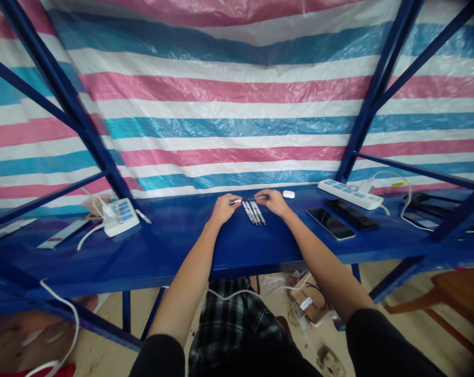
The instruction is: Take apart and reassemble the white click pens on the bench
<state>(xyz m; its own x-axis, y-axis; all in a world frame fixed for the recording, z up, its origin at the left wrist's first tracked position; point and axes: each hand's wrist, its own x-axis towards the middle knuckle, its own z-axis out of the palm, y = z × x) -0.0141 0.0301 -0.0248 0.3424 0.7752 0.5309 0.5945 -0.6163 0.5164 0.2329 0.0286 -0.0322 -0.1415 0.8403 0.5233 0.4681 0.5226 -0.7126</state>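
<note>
While a person in plaid trousers (237,314) sits or stands at the near edge of a glossy blue table (182,241), both bare forearms reach forward over it. In the middle of the table lie four slim pens (253,213), side by side and slightly slanted, their tips towards the person; to their right is a dark phone (331,223) lying flat. Just beyond the pens' far ends, the left hand (223,208) has its grip closed on a slim pale piece (235,201), and the right hand (274,202) has its grip closed on a slim grey piece (262,197). The two line up across the far ends of the row; whether they are one pen or separate parts, I cannot tell. Such pens look light and stiff, probably smooth plastic, so they could roll or slide on the shiny surface; a gentle fingertip pinch around the middle of the barrel should hold one steadily, and squeezing the narrow tip seems less wise. Slightly farther off, a small white case (288,194) sits just beside the right hand, and a white power strip (350,194) lies farther right. Behind everything hangs a pink, white and blue striped sheet (229,120).
</note>
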